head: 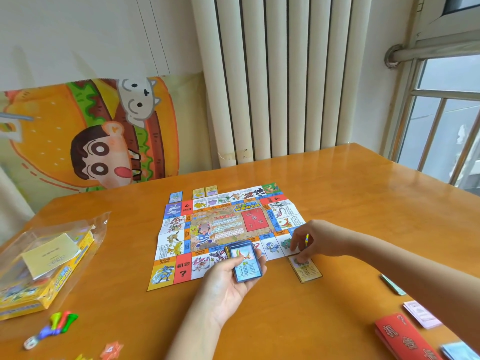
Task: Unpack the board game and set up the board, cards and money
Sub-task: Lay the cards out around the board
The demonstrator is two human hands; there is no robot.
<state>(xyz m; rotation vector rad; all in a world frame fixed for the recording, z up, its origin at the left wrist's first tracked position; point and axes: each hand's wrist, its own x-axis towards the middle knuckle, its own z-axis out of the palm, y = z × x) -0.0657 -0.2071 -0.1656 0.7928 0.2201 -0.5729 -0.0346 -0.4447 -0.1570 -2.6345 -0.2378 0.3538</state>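
The paper game board lies unfolded flat on the orange table. My left hand holds a stack of blue-edged cards face up over the board's near edge. My right hand pinches the far end of a yellow-edged card that lies on the table against the board's near right corner. Three more cards lie along the board's far edge. Red cards and paper money sit at the near right.
The yellow game box in a clear plastic bag stands at the left. Coloured pawns, a die and orange star pieces lie near the front left. A green stack of notes lies at the right. A radiator stands behind the table.
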